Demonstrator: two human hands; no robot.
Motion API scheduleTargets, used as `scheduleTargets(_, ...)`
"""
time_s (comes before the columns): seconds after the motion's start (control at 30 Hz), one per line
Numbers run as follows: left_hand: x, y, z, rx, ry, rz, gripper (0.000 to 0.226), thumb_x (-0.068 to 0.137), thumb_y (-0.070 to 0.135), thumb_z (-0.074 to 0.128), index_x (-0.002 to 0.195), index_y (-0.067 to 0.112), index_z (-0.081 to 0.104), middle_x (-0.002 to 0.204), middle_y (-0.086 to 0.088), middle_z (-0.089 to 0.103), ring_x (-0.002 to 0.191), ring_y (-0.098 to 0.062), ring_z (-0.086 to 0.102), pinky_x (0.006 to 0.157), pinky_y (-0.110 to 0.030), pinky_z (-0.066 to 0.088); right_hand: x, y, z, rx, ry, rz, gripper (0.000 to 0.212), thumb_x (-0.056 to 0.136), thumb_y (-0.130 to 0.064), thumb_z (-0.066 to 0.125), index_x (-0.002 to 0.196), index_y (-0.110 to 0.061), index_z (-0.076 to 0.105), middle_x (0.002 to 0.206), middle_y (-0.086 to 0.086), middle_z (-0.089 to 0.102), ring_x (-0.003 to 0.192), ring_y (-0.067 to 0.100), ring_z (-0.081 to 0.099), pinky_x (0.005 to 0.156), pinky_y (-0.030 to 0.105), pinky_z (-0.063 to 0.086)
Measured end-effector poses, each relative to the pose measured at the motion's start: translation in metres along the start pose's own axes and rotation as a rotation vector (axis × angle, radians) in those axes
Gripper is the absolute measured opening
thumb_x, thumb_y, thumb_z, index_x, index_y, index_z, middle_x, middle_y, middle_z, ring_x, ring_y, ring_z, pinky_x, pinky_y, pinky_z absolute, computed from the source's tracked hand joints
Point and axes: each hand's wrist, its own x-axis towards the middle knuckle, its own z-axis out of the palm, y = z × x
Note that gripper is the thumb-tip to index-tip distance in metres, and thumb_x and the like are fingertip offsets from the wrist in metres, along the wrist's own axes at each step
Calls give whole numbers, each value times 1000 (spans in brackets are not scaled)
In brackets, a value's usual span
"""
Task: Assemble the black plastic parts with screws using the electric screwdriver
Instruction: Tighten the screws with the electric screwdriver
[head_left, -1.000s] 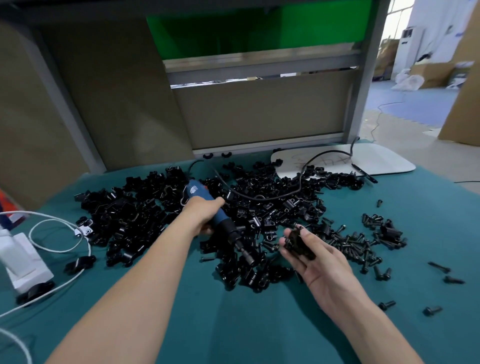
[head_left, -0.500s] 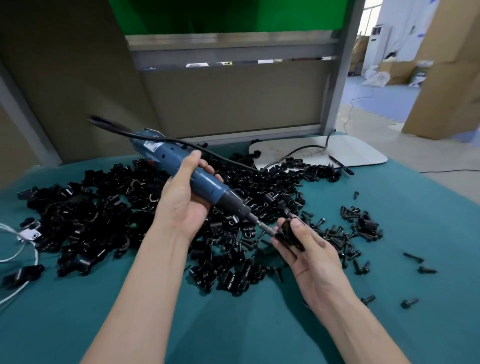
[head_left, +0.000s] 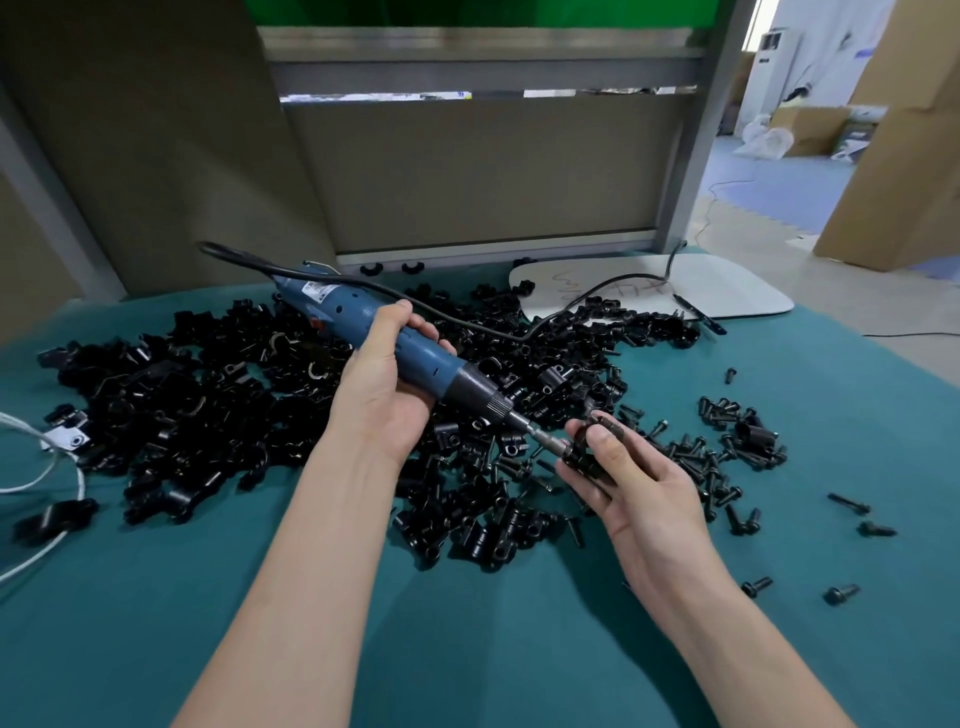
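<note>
Two hands needed for this job, both up off the teal cloth (head_left: 467, 649). Wrapped tight around the blue electric screwdriver (head_left: 395, 343) with the left hand (head_left: 384, 400), to keep it steady and slanted down to the right. Pinched between thumb and fingers of the right hand (head_left: 644, 493): one small black plastic part (head_left: 584, 449), turned to meet the bit (head_left: 543, 440). Tip touching the part, likely to drive a screw in. Kept close for quick grabbing: pile of black parts (head_left: 208, 415) behind, loose screws (head_left: 722, 452) to the right.
</note>
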Motion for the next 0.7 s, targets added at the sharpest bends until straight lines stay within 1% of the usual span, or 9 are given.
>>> scheduleTargets(0.17,-1,-3,1,-8,39,-11,18,91,7,66,83,15,52,66,2,58,63,-12,55,76,-32,53,-1,-1,1,-9,-2,-15,40,79,-19,75,116,-5,72,111,13,78,107,25,74,82,31,62)
scheduleTargets(0.3,-2,-4,1,-10,19,-14,18,90,7,66,79,14,53,65,1,60,60,-11,58,72,-31,55,-1,-1,1,-11,0,-12,40,78,-19,75,115,-4,72,111,14,77,107,27,74,82,32,63)
scheduleTargets(0.43,0,-5,2,-10,18,-12,18,90,7,66,76,11,55,66,-1,63,61,-13,61,68,-31,57,-1,-1,0,-5,-2,-11,41,77,-19,76,114,-3,73,111,16,77,108,29,74,82,33,63)
scheduleTargets(0.5,0,-5,1,0,25,-12,18,90,8,65,76,11,55,67,-1,63,63,-13,61,68,-31,58,-1,0,-1,-3,-3,-14,38,77,-18,77,112,-4,74,111,16,77,108,29,74,81,32,63)
scheduleTargets(0.63,0,-6,1,5,40,-6,18,90,8,65,75,12,54,64,0,61,60,-13,59,65,-30,58,0,1,-1,-2,-1,-17,27,76,-18,78,102,-8,80,110,16,77,105,28,75,79,32,63)
scheduleTargets(0.7,0,-6,1,5,40,-3,18,89,8,65,75,12,54,64,1,60,59,-13,58,65,-30,58,0,2,-1,-5,-2,-19,30,76,-18,77,104,-8,78,110,16,77,105,29,75,80,32,63)
